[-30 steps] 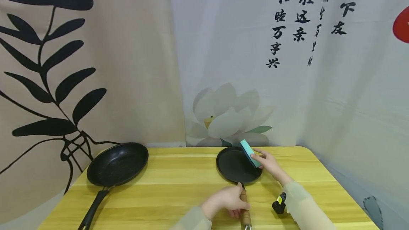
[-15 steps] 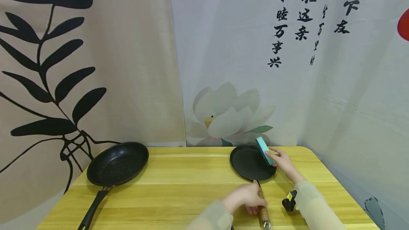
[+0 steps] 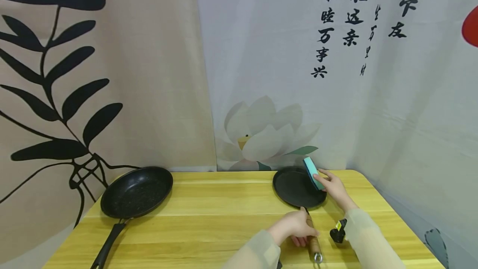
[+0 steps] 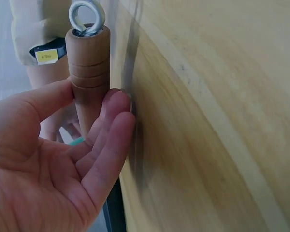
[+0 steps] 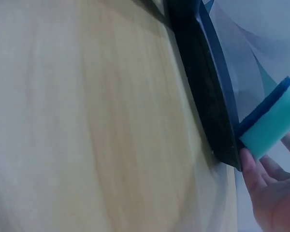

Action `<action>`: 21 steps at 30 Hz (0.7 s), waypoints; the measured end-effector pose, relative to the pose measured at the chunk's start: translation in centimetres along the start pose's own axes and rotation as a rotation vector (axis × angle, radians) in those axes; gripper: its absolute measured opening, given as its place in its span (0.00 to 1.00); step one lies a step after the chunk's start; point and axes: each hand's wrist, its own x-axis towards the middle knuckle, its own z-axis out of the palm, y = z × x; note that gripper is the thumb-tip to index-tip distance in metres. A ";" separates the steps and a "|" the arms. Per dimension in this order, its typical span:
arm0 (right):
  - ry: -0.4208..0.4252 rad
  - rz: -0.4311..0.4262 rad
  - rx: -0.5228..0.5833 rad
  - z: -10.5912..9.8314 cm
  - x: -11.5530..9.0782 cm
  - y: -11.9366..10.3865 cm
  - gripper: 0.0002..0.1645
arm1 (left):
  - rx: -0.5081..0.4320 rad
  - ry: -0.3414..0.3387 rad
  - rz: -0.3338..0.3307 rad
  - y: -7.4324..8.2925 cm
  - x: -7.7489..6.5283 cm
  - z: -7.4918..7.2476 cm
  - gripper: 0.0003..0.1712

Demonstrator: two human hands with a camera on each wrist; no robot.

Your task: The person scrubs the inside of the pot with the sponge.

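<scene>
A small, flat black frying pan (image 3: 293, 186) lies toward the back right of the table, its wooden handle (image 3: 314, 246) pointing at the front edge. My left hand (image 3: 296, 225) grips that handle; in the left wrist view the thumb and fingers pinch the wood (image 4: 88, 58) below its metal hanging ring (image 4: 87, 17). My right hand (image 3: 334, 187) holds a turquoise sponge (image 3: 313, 172) with a dark scouring side over the pan's right part. In the right wrist view the sponge (image 5: 273, 123) stands tilted, dark side at the pan's rim (image 5: 217, 72).
A larger deep black frying pan (image 3: 138, 192) rests at the table's left, its black handle (image 3: 108, 244) toward the front. The wooden table (image 3: 220, 219) backs onto a printed curtain (image 3: 261, 74). A black wrist camera (image 3: 338, 231) sits at the right sleeve.
The small pan, with both hands and the sponge, has shifted right across the table, mostly during the first half second. The large pan has stayed put.
</scene>
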 end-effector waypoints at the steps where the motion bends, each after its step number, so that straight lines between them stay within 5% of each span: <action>1: 0.000 -0.004 -0.001 0.0 0.0 -0.1 0.44 | -0.004 -0.006 0.008 -0.1 -0.1 -0.1 0.49; 10: -0.016 -0.043 0.012 0.8 -0.3 -1.5 0.43 | -0.067 -0.051 0.113 -2.2 -2.1 -3.3 0.45; 21: -0.141 -0.160 0.046 4.1 -0.4 -5.8 0.40 | -0.170 -0.046 0.214 -7.3 -7.8 -9.4 0.41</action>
